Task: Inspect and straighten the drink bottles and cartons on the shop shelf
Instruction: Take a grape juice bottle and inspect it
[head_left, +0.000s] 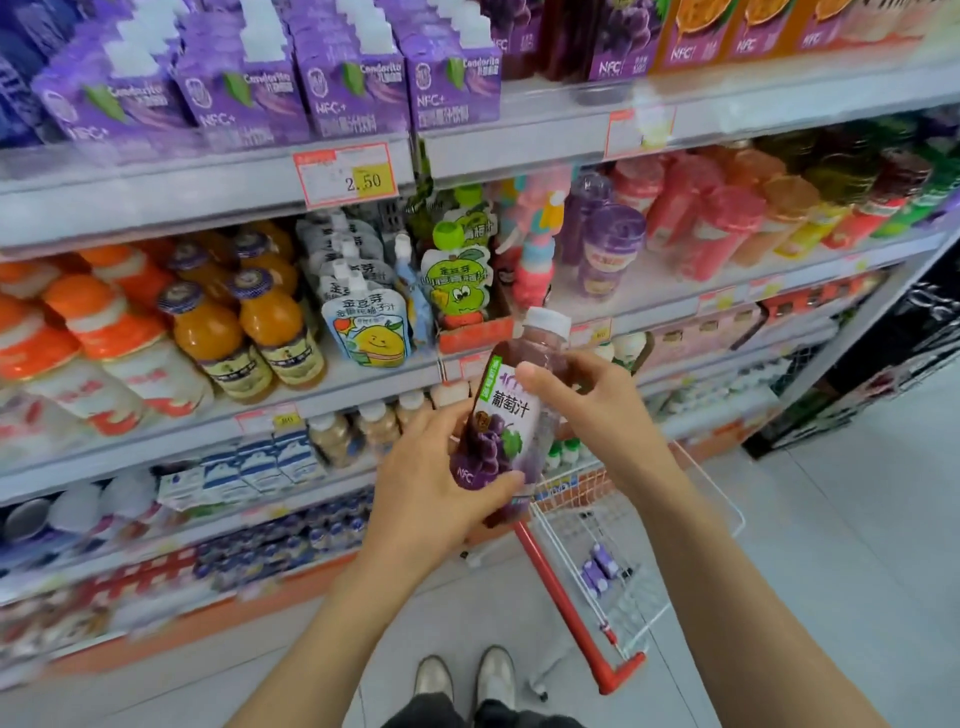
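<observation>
Both hands hold one grape juice bottle in front of the shelves, near the viewer, tilted with its white cap up and to the right. Left hand wraps the lower body, thumb across the label; right hand pinches the upper part just below the neck. Behind and below it stands a shopping cart with a red handle, holding small purple cartons.
</observation>
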